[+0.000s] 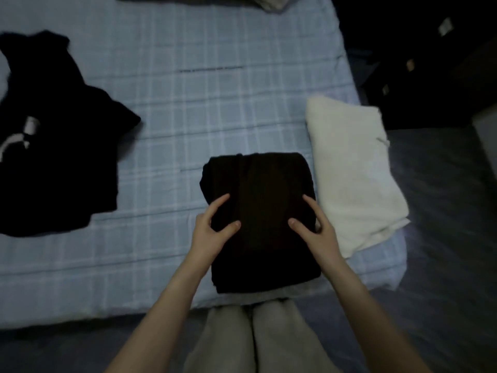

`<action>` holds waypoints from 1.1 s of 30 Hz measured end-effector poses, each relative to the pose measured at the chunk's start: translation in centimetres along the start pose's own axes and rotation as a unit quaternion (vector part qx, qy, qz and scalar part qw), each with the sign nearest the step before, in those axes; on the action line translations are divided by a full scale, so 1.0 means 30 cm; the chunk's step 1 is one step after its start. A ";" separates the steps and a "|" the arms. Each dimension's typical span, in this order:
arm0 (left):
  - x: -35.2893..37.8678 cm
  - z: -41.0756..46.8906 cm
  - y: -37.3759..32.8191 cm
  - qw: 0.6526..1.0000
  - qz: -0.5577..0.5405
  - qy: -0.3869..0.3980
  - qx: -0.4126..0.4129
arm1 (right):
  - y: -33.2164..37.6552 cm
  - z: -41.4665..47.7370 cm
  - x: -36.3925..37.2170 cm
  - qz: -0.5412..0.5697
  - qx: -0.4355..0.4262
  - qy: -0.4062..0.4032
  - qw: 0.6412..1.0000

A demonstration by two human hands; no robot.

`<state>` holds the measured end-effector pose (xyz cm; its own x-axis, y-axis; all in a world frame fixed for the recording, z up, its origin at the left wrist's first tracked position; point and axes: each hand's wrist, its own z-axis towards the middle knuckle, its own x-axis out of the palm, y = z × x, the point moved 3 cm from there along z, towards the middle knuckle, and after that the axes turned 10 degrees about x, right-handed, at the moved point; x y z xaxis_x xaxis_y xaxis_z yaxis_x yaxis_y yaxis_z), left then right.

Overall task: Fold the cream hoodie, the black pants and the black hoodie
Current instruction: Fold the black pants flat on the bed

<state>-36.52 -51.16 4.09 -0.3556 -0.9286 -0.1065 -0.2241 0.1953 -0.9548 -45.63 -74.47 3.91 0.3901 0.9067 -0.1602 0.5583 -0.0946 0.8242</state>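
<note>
Resting on the folded black pants [259, 211], both hands have their fingers spread open, not gripping anything, just lying flat on the fabric. Left hand [212, 230] sits on the left edge of the bundle, right hand [314, 227] on the right edge, thumbs pointing in toward each other. Just past the right hand's fingers, touching the pants' side, lies the folded cream hoodie [352, 168]. Well off to the left of the left fingers, the black hoodie [56, 146] is spread out unfolded on the blue checked blanket [188, 90]. Pretty dim and blurry overall.
</note>
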 end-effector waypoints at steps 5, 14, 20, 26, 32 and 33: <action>0.002 -0.119 -0.189 0.999 0.032 0.021 0.036 | 0.151 -0.223 -0.091 0.001 -0.039 -0.048 0.998; 0.201 -0.071 -0.411 0.992 0.050 0.076 0.087 | 0.303 -0.300 -0.310 0.025 -0.057 -0.104 0.993; 0.462 0.060 -0.412 0.993 0.064 0.066 0.076 | 0.284 -0.119 -0.544 0.015 -0.053 -0.085 0.995; 0.760 0.365 -0.382 0.991 0.098 0.030 0.082 | 0.281 0.307 -0.770 0.012 -0.063 -0.048 0.997; 0.926 0.695 -0.219 0.992 0.106 0.012 0.060 | 0.185 0.738 -0.828 0.009 -0.073 -0.035 0.997; 0.944 0.728 -0.175 0.993 0.106 0.015 0.045 | 0.153 0.790 -0.825 0.004 -0.065 -0.027 0.998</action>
<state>-25.60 -85.39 0.04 -0.4126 -0.8597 -0.3011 -0.0607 0.3558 -0.9326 -35.36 -107.08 -1.21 0.4340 0.8828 -0.1794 0.4568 -0.0440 0.8885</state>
